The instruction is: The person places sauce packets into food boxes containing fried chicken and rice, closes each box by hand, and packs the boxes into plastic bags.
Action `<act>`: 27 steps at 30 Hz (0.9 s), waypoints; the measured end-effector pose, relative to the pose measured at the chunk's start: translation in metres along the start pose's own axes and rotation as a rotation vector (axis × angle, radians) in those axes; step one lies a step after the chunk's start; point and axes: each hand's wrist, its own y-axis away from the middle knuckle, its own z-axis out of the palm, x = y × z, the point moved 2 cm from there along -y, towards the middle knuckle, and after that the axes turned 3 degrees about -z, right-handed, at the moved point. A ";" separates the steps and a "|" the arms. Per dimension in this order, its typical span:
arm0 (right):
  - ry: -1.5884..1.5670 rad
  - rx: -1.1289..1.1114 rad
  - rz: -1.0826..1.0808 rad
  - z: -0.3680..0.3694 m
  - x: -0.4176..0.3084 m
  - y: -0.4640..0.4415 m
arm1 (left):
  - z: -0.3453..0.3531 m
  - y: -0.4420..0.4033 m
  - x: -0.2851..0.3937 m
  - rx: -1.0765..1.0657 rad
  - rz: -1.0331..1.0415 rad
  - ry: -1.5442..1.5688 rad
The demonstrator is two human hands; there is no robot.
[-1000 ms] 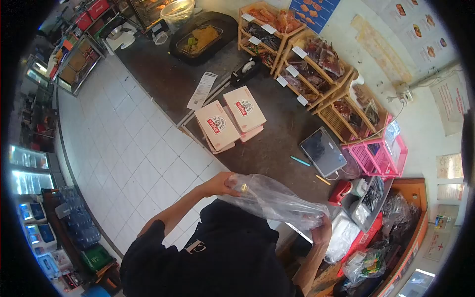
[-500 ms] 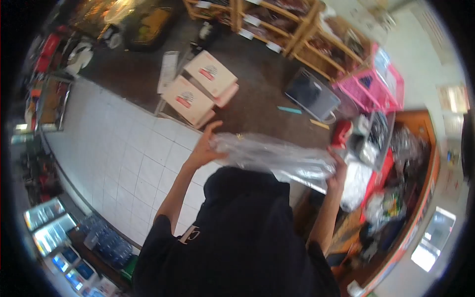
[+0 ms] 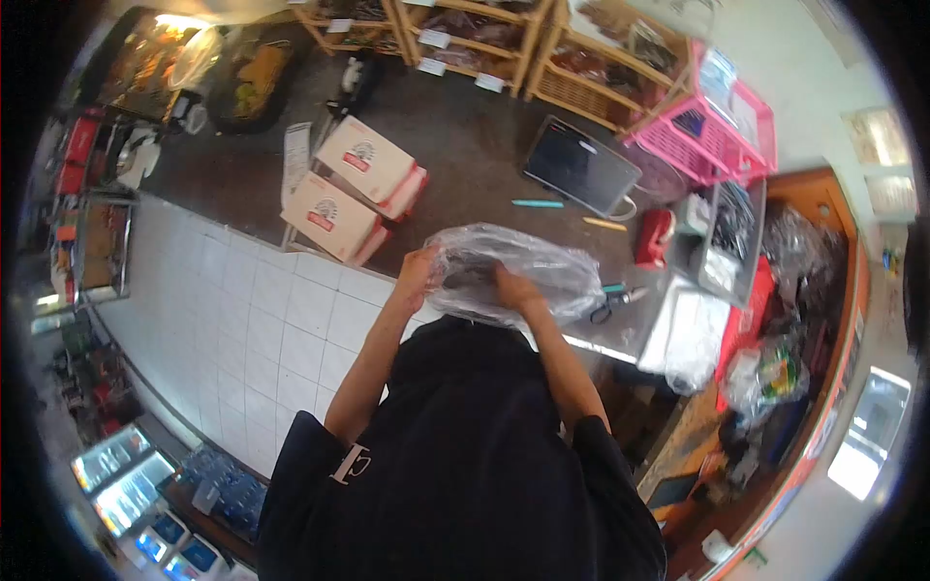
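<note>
A clear plastic bag [image 3: 562,271] is spread between my hands in front of my chest, at the counter's near edge. My left hand [image 3: 418,275] is closed on the bag's left edge. Near the middle of the bag, my right hand [image 3: 519,292] has its fingers curled on the plastic at a gap that looks like its mouth; the fingertips are partly hidden. Just beyond my left hand stand two cardboard boxes, a nearer box [image 3: 331,215] and a farther box [image 3: 366,157], both with red labels.
On the dark counter [image 3: 465,136] lie a tablet [image 3: 579,163], a teal strip [image 3: 537,203], a yellow strip [image 3: 604,224] and scissors [image 3: 616,304]. A pink basket [image 3: 712,126], a grey bin [image 3: 722,247] and white plastic bags [image 3: 683,324] crowd the right side. Wooden racks [image 3: 581,82] stand behind.
My right hand has moved left from the bag's right end to its middle. The bag, stretched lengthwise before, now bulges wider. The view has shifted slightly.
</note>
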 end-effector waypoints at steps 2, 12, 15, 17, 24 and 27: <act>0.234 -0.008 0.005 -0.007 0.047 0.001 | -0.012 -0.001 0.003 0.075 0.035 -0.038; -0.437 0.005 -0.395 -0.147 -0.166 -0.079 | -0.011 -0.012 -0.013 0.248 -0.036 0.217; -0.096 0.318 -0.265 -0.142 -0.242 -0.174 | -0.025 -0.025 -0.036 0.245 -0.101 0.240; 0.023 0.180 -0.160 -0.098 -0.262 -0.246 | -0.026 -0.023 -0.045 0.182 -0.117 0.317; 0.018 0.158 -0.046 -0.116 -0.254 -0.258 | -0.049 -0.027 -0.040 -0.036 -0.008 0.295; -0.038 0.351 -0.081 -0.161 -0.246 -0.170 | -0.033 -0.019 -0.012 -0.057 0.054 0.084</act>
